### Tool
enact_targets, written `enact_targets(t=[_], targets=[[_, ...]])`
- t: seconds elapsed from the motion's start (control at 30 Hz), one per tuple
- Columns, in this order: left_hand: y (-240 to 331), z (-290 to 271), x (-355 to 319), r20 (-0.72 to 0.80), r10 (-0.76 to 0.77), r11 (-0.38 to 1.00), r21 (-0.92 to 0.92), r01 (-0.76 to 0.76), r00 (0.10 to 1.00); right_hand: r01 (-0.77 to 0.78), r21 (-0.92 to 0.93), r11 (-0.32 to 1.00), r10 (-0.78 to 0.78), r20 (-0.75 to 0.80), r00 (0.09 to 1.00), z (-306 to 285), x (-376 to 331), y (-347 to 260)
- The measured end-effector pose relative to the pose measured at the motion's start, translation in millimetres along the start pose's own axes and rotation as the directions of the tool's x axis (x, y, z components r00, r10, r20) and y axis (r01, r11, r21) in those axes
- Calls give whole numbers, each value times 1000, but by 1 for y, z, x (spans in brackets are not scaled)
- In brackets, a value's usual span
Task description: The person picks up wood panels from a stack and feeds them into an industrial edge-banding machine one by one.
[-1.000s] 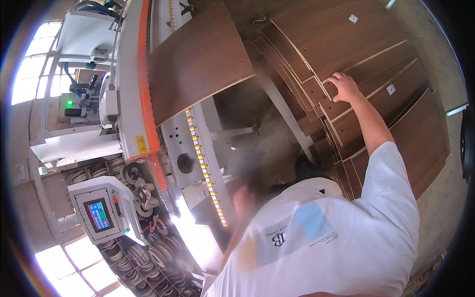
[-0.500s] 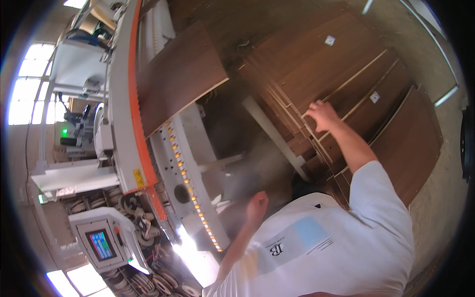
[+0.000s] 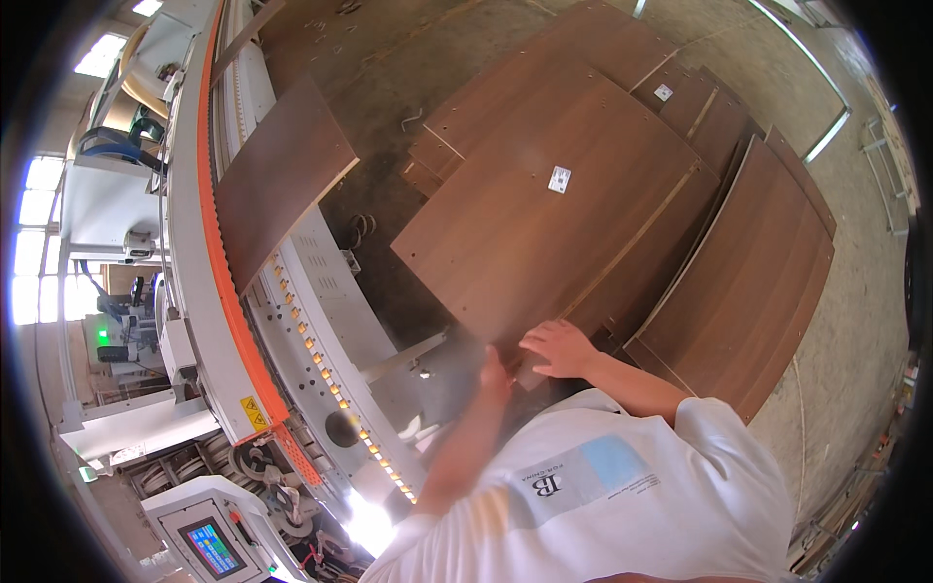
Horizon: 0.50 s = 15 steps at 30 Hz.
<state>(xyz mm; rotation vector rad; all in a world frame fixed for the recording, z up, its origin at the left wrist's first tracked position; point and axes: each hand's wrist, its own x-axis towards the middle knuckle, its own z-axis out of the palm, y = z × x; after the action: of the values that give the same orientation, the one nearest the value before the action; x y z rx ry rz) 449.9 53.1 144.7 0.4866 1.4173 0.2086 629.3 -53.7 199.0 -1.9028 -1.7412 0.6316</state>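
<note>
A large dark brown wood panel point(image 3: 486, 238) with a small white label lies on top of a stack and juts out past it toward me. At its near end, my left hand point(image 3: 496, 374) is closed on the edge, thumb up, somewhat blurred by motion. Just to its right, my right hand point(image 3: 562, 350) grips the same end near the corner, its fingers laid over the top face. The undersides of both grips are hidden.
On the left stands a long machine point(image 3: 233, 330) with an orange strip and a row of yellow rollers, carrying another brown panel point(image 3: 282, 175). A control screen point(image 3: 211, 546) glows at the lower left. More brown panels point(image 3: 748, 282) are stacked on the right, above the concrete floor point(image 3: 768, 87).
The top panel has slid off the stack toward me and to the left. My left hand has come up to its edge, and my right hand has moved nearer my body. The view has shifted.
</note>
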Motion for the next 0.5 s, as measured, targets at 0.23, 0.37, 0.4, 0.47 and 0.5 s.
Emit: enact_targets(t=[0.23,0.37,0.4,0.47,0.5], targets=[[-29,-84,6,-262,91,991,120,-61,961,-409,-102,907,291,-551,782,-111,-10,96],[-20,-138,-28,-232,244,914,379,-143,942,-689,-326,648,336,-689,642,-156,-56,186],[-16,-144,-35,-280,196,952,282,-114,940,-754,-270,599,443,-672,593,-159,-68,207],[-35,-214,-13,-394,86,966,257,20,915,-929,-3,370,891,-282,356,-170,-81,223],[-40,-226,-8,-399,104,966,258,3,911,-931,77,358,921,-190,339,-168,-96,243]])
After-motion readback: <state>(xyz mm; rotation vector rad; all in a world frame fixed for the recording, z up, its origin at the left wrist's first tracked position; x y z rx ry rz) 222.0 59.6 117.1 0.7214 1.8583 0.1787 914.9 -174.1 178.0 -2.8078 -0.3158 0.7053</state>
